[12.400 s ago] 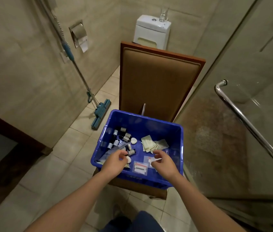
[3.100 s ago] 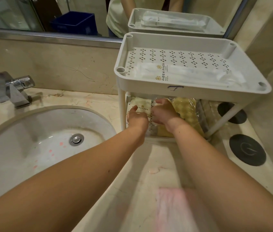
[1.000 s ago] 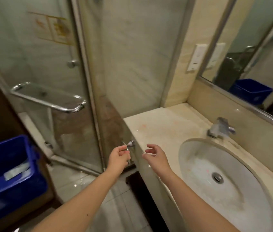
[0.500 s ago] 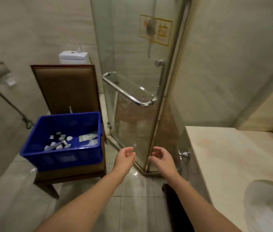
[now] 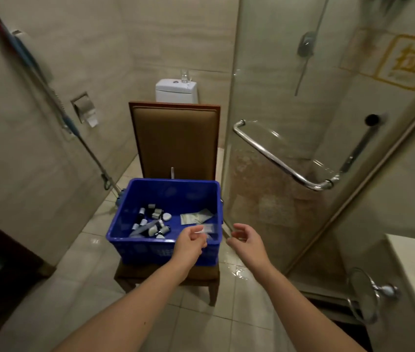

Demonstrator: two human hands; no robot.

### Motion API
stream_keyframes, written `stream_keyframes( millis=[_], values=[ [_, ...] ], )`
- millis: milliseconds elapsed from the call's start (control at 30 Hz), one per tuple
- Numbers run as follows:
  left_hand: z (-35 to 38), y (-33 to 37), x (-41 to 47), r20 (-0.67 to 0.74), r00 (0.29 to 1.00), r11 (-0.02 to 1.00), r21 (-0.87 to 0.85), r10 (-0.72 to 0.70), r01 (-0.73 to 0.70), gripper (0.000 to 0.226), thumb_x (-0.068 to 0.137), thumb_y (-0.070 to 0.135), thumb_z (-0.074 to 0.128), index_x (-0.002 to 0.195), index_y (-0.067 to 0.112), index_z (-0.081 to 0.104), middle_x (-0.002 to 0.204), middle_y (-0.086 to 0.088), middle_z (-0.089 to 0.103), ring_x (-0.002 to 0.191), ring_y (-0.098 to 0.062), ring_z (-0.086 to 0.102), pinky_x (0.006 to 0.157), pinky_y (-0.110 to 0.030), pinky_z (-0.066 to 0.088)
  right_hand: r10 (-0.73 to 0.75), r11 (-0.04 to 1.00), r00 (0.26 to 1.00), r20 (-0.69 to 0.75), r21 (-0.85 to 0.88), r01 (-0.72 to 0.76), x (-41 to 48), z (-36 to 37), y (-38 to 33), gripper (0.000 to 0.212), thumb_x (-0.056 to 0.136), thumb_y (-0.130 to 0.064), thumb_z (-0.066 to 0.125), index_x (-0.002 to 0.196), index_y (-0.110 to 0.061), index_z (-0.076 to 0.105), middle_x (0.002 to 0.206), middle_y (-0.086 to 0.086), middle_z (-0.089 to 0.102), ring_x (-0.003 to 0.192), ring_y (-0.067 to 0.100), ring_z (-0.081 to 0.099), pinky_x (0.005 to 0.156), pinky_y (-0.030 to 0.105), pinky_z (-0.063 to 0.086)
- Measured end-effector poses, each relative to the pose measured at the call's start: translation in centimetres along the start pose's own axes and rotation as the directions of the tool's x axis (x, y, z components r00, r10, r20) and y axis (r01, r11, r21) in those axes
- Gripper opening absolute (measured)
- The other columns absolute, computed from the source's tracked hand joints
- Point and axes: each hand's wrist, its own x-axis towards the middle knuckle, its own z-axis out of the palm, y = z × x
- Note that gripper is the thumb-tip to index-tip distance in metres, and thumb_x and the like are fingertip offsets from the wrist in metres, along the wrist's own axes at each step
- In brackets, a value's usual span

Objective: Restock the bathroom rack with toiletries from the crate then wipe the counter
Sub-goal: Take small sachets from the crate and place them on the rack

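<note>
Evidently we stood at the pick-up step of the restock, facing the chair point(image 5: 175, 141) whose seat carried the blue crate point(image 5: 150, 250). The rack was out of view, and only a corner of the counter point(image 5: 414, 270) showed, well apart to the right of the crate. To do this step well, we judged that we should take stock of the crate from the bigger things down. The flat paper packets point(image 5: 196, 216) lay toward its right side, a clear sachet point(image 5: 209, 228) lay in its near right corner, and the small dark bottles point(image 5: 150, 219) lay jumbled on its left half. The sachet and packets were nearest our hands and looked thin and slippery, so a fingertip pinch at an edge seemed better than a scoop. The bottles looked likely to roll, so gathering several against the crate's wall would probably save trips. The shower door point(image 5: 277, 110) stood just beside the crate on its right, so we thought the right arm should come in from above rather than sweep sideways.

Our left hand point(image 5: 189, 246) hovered over the crate's near right rim, fingers loosely curled and, as far as we could see, holding nothing. Whether its fingertips touched the sachet we could not tell. Our right hand point(image 5: 248, 241) hung just outside the crate's right wall, thumb and fingers parted in a relaxed curl, empty and touching nothing.
</note>
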Motion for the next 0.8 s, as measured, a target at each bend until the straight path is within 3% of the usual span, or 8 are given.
stream_keyframes(
  millis=[133,400,467,567,700,800],
  values=[
    [-5.2,0.4,3.4,-0.023,0.999,0.999,0.026,0.024,-0.023,0.023,0.097,0.016,0.054,0.119,0.024,0.052,0.103,0.005,0.061,0.094,-0.012,0.062,0.073,-0.023,0.049,0.000,1.000,1.000,0.016,-0.011,0.000,2.5,5.2,-1.8,0.046,0.087,-0.008,0.067,0.131,-0.014,0.052,0.118,0.005,0.059,0.104,0.016,0.059,0.090,0.035,0.054],
    [-11.0,0.6,8.2,-0.020,1.000,1.000,0.014,0.007,-0.007,0.025,0.098,0.016,0.054,0.122,0.022,0.053,0.105,0.004,0.062,0.094,-0.009,0.064,0.078,-0.024,0.050,0.026,0.998,0.996,0.084,-0.067,-0.020,7.0,10.9,-4.1,0.047,0.090,-0.011,0.066,0.133,-0.019,0.050,0.122,0.002,0.058,0.108,0.017,0.059,0.090,0.041,0.056],
    [-11.6,0.6,9.4,-0.028,1.000,1.000,-0.001,-0.002,0.002,0.025,0.097,0.015,0.055,0.121,0.023,0.053,0.105,0.004,0.062,0.093,-0.008,0.064,0.075,-0.022,0.052,0.041,0.995,0.994,0.096,-0.096,-0.032,8.3,11.6,-4.2,0.048,0.090,-0.010,0.065,0.134,-0.018,0.049,0.124,0.003,0.057,0.109,0.016,0.058,0.089,0.039,0.056],
    [-11.9,0.6,11.4,-0.032,0.999,1.000,-0.002,-0.029,0.029,0.026,0.097,0.015,0.055,0.122,0.024,0.054,0.102,0.005,0.063,0.095,-0.009,0.064,0.089,-0.031,0.054,0.064,0.990,0.992,0.108,-0.129,-0.050,10.4,12.4,-4.0,0.048,0.090,-0.007,0.065,0.134,-0.018,0.049,0.123,0.003,0.057,0.109,0.016,0.058,0.082,0.030,0.057],
    [-11.9,0.7,15.3,-0.033,0.996,0.996,-0.006,-0.085,0.085,0.028,0.096,0.013,0.055,0.122,0.023,0.054,0.105,0.003,0.063,0.100,-0.013,0.064,0.097,-0.038,0.051,0.120,0.983,0.986,0.117,-0.152,-0.102,14.4,13.4,-3.4,0.046,0.089,-0.006,0.065,0.131,-0.018,0.050,0.122,0.004,0.057,0.105,0.016,0.059,0.083,0.036,0.058],
    [-11.5,0.7,19.1,-0.016,0.992,0.992,0.002,-0.123,0.123,0.029,0.095,0.012,0.055,0.122,0.023,0.053,0.105,0.003,0.062,0.102,-0.015,0.062,0.096,-0.035,0.050,0.170,0.974,0.977,0.129,-0.174,-0.146,18.4,14.0,-2.8,0.046,0.088,-0.007,0.065,0.130,-0.020,0.050,0.118,0.000,0.056,0.094,0.009,0.059,0.063,0.017,0.051]
  ],
)
